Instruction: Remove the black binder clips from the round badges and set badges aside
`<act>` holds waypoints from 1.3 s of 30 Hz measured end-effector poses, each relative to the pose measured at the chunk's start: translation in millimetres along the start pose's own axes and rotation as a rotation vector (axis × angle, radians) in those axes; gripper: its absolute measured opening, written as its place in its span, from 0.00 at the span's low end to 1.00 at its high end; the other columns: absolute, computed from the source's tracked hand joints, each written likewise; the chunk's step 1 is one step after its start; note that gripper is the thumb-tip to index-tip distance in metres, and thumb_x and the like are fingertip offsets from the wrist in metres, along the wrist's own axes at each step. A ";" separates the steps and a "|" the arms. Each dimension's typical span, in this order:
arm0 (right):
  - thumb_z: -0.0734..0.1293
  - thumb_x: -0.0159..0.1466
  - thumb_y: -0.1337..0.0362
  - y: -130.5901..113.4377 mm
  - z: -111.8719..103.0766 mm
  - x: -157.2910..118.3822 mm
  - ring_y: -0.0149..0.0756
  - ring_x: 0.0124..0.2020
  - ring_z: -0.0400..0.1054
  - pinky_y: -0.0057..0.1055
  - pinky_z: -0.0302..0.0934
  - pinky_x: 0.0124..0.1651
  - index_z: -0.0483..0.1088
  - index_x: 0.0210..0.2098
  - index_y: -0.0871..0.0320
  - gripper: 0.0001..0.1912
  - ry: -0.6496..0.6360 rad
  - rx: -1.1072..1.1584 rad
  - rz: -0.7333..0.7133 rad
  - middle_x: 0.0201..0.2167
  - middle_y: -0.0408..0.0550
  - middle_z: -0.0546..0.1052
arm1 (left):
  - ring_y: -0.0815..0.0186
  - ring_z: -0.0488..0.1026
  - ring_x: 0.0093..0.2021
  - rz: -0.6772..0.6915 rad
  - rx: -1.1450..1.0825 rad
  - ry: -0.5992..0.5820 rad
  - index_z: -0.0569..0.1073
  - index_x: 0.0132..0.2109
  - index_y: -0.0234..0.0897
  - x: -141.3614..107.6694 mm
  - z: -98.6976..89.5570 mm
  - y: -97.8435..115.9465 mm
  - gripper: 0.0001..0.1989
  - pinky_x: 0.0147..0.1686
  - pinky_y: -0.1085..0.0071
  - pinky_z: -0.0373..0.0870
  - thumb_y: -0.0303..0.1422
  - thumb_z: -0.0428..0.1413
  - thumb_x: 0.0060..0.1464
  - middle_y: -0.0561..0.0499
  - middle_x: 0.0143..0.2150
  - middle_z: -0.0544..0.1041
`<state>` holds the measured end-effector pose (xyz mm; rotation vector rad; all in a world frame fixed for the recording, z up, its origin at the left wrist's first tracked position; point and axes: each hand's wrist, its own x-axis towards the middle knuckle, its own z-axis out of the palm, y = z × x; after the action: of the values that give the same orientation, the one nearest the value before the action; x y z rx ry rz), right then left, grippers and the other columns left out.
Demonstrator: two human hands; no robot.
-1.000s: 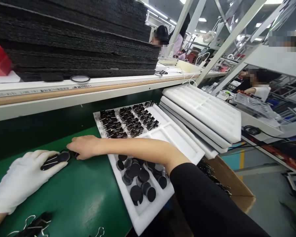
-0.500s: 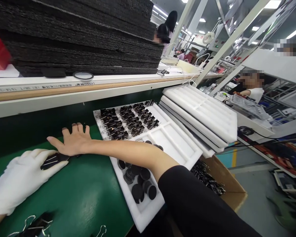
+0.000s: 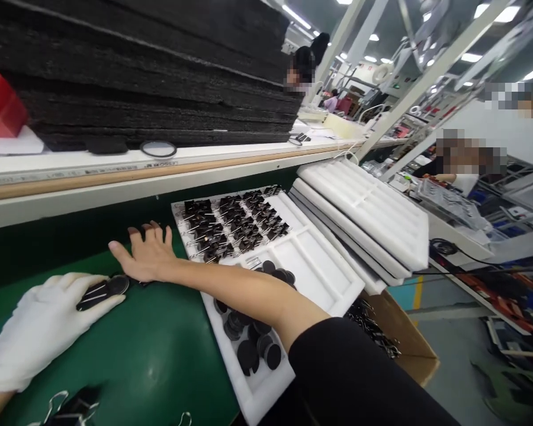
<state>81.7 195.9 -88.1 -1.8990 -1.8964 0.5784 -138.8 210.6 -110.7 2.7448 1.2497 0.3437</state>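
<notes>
My left hand point(image 3: 48, 325), in a white glove, is closed around a black binder clip point(image 3: 94, 294) with a round black disc point(image 3: 118, 285) at its right end. Just right of the disc, my bare right hand point(image 3: 148, 254) has its fingers spread over the green mat point(image 3: 155, 349). A small dark piece shows partly under its wrist. My right forearm crosses a white tray point(image 3: 242, 387), which holds rows of black clips point(image 3: 204, 228) at the back and loose black discs point(image 3: 249, 355) nearer me.
White trays point(image 3: 368, 207) are stacked at the right, beside a cardboard box point(image 3: 415, 346) of clips. Large binder clips point(image 3: 73, 408) lie at the lower left. Black foam sheets point(image 3: 160, 77) and a ring-shaped lens point(image 3: 159, 148) sit on the shelf. People are in the background.
My right hand has shifted right, away from the clip, and the round disc beside my left fingers now shows. The view has tilted slightly.
</notes>
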 end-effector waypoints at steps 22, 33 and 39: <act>0.35 0.76 0.54 5.6 8.6 -7.8 0.45 0.77 0.46 0.53 0.43 0.76 0.60 0.68 0.56 0.35 0.057 -0.097 0.103 0.70 0.60 0.62 | 0.50 0.76 0.47 0.066 0.026 -0.021 0.81 0.49 0.35 1.2 -6.4 45.8 0.30 0.44 0.58 0.62 0.59 0.59 0.61 0.42 0.44 0.81; 0.39 0.76 0.53 0.2 7.2 -8.2 0.46 0.77 0.47 0.54 0.41 0.76 0.60 0.66 0.58 0.32 0.058 0.006 0.136 0.68 0.62 0.64 | 0.48 0.76 0.47 0.044 0.052 -0.041 0.80 0.47 0.32 3.5 -6.2 53.1 0.30 0.46 0.58 0.64 0.59 0.60 0.60 0.39 0.42 0.79; 0.45 0.76 0.44 -10.7 -13.4 9.6 0.55 0.69 0.60 0.61 0.52 0.70 0.68 0.57 0.53 0.30 0.065 0.252 0.265 0.61 0.59 0.71 | 0.56 0.78 0.49 -0.163 -0.383 0.078 0.74 0.60 0.37 -1.6 -9.9 50.3 0.28 0.49 0.63 0.71 0.51 0.60 0.62 0.44 0.53 0.81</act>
<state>80.0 205.8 -71.2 -1.9851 -1.4640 0.7846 -105.6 176.4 -91.8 2.3142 1.2617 0.6079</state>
